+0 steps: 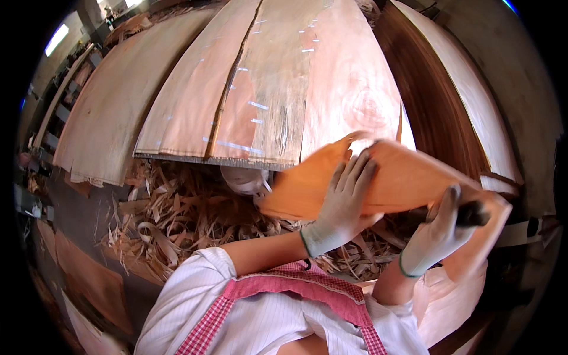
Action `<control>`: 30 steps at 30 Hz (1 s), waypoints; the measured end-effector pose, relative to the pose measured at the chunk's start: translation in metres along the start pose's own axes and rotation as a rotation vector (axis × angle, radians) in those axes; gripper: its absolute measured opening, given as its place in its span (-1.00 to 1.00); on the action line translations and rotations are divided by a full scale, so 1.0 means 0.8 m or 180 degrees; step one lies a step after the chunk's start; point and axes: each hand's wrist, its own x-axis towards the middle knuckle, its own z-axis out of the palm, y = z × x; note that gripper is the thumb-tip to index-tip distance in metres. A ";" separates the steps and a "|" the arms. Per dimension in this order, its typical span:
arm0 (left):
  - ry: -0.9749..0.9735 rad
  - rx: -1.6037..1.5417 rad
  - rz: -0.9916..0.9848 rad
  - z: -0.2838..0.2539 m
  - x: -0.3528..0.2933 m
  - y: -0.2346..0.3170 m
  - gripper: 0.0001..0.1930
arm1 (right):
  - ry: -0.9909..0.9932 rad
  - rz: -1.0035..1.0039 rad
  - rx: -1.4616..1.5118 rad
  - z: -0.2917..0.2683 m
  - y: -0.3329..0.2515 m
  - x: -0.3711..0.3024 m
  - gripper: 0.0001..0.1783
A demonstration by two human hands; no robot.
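Note:
Both my hands wear pale work gloves with green cuffs. A thin orange-brown wood veneer sheet (408, 177) is lifted and tilted in front of me, blurred by motion, with a ragged notch in its far edge. My left hand (342, 204) lies on its face, fingers stretched and thumb apart near the lower edge. To the right, my right hand (438, 236) is closed around a dark object (473, 214), too blurred to name, against the sheet's right part. Just beyond the sheet lies a stack of broad pale veneer sheets (349, 77), with white tape strips and a long dark split.
Curled veneer scraps (171, 219) heap below the stack's near edge. A further veneer stack (130, 100) stands at left, and dark brown veneer (432, 89) at right. Loose sheets (89, 278) lie on the floor at lower left. A pale piece (452, 302) is beside my right arm.

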 end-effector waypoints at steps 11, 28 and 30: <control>-0.0019 -0.3706 -0.1643 -0.084 0.211 -0.170 -0.80 | -0.2859 -0.0710 -0.0368 0.336 0.126 0.184 -0.68; -0.0279 -0.1370 -0.2213 0.034 0.327 -0.707 -0.70 | -0.0561 0.3535 -0.1280 0.085 0.348 -0.266 -0.61; -0.0624 -0.1395 -0.2525 0.047 0.309 -0.721 -0.64 | -0.0696 0.3561 -0.1163 0.062 0.382 -0.301 -0.76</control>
